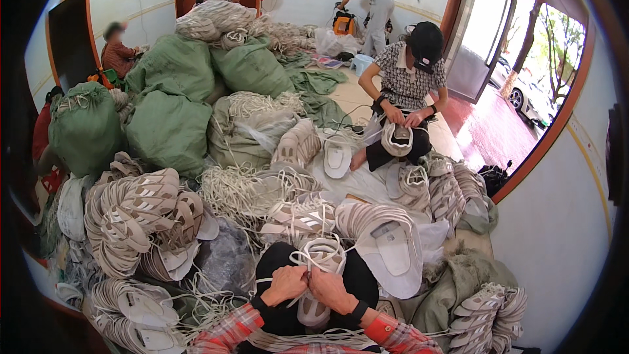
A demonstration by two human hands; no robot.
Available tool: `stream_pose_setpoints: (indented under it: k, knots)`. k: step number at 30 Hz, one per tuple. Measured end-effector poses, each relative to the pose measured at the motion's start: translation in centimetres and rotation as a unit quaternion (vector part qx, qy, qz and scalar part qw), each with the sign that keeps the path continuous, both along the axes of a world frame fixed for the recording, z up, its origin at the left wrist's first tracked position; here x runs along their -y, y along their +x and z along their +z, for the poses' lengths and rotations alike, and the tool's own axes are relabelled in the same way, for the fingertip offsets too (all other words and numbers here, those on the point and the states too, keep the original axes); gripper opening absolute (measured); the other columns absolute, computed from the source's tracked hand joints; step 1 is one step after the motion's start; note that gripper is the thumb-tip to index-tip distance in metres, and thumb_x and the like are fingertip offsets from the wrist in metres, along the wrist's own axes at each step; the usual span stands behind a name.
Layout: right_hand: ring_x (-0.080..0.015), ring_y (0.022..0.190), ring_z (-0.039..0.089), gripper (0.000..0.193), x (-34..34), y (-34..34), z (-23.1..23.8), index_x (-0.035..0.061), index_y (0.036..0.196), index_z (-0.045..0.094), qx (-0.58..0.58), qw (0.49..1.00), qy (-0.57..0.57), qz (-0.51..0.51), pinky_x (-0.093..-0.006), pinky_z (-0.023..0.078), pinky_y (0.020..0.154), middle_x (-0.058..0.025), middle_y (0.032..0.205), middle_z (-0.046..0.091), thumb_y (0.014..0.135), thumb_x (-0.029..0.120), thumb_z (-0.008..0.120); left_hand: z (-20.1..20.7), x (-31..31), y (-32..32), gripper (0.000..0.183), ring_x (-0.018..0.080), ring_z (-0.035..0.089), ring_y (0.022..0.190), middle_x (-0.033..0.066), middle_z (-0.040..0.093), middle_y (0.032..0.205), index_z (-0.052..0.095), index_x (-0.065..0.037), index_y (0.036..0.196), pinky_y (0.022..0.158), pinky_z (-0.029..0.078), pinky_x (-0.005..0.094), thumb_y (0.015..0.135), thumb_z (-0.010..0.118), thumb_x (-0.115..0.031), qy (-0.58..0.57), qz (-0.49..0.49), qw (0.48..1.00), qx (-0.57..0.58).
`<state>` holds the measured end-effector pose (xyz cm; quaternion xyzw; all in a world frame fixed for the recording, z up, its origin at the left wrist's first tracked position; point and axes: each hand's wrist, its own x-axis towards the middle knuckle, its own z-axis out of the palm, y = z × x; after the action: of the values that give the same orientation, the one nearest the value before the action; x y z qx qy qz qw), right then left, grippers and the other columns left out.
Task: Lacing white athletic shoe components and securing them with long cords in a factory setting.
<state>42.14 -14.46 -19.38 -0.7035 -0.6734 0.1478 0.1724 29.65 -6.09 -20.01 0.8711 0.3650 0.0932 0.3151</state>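
A beige and white shoe upper [321, 254] lies across my dark-clad lap, with a pale shoelace [298, 255] looped over its top. My left hand [287, 284] is closed in a pinch on the lace at the upper's middle. Right beside it, my right hand [332, 290] pinches at the same spot, its fingertips nearly touching the left ones. The exact grip is partly hidden by my fingers. Below my hands the upper's pale toe end [313, 313] shows between my wrists.
Stacked shoe uppers [131, 216] lie at the left, more uppers [393, 249] at the right. Loose laces [242, 190] spread ahead. Large green sacks [170, 131] stand farther back. A seated co-worker [409, 72] handles another upper. An open glass door [481, 33] stands at the right.
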Motion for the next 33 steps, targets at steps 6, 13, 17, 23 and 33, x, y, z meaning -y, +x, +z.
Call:
stream_pose_setpoints:
  k: [6,13,17,23,33]
  knots:
    - [-0.03,0.053,0.061,0.02,2.1,2.8,4.7,0.0003,0.091,0.05,0.24,0.967,0.047,0.079,-0.0437,0.046,0.046,-0.0155,0.064,0.06,0.073,0.007,0.056,-0.9,-1.8,-2.3,0.013,0.0387,0.057,0.072,0.0189,0.059,0.077,0.059,-0.004,0.077,0.065,0.047,0.047,0.081,0.054,-0.015,0.078,-0.018,0.986,0.144]
    - [-0.0298,0.074,0.064,0.007,2.8,9.2,8.7,0.0029,0.092,0.045,-0.294,0.946,0.025,-0.131,-0.0389,0.051,0.061,-0.0165,0.086,0.06,0.093,0.009,0.047,1.5,1.1,-1.8,0.022,0.0257,0.054,0.079,0.0077,0.057,0.082,0.06,-0.006,0.085,0.068,0.037,0.0369,0.073,0.072,-0.02,0.109,-0.059,0.979,0.164]
    - [-0.0252,0.101,0.062,0.012,1.2,6.2,6.2,0.0007,0.102,0.045,-0.781,0.617,0.085,-0.051,-0.0343,0.054,0.08,-0.0191,0.104,0.06,0.095,0.009,0.05,-0.2,1.9,-0.3,0.024,0.0259,0.054,0.079,0.0071,0.057,0.082,0.054,-0.005,0.087,0.069,0.038,0.038,0.077,0.069,-0.021,0.2,-0.087,0.974,0.06]
    - [-0.027,0.107,0.059,0.032,0.3,4.4,4.7,-0.0025,0.122,0.047,-0.791,0.6,0.104,-0.063,-0.0348,0.05,0.093,-0.0198,0.115,0.057,0.091,0.003,0.055,1.7,1.3,-0.7,0.027,0.0324,0.056,0.073,0.0142,0.052,0.084,0.046,-0.002,0.091,0.062,0.046,0.0408,0.084,0.063,-0.021,-0.307,0.037,0.945,0.104]
    - [-0.0171,0.073,0.067,0.021,2.6,8.0,5.3,-0.0007,0.101,0.062,-0.716,0.668,0.149,-0.137,-0.0295,0.056,0.06,-0.0072,0.082,0.065,0.093,0.017,0.056,0.7,1.7,-0.6,0.009,0.0303,0.057,0.076,0.0129,0.055,0.081,0.054,-0.001,0.088,0.064,0.045,0.039,0.086,0.054,-0.01,0.001,-0.128,0.988,0.083]
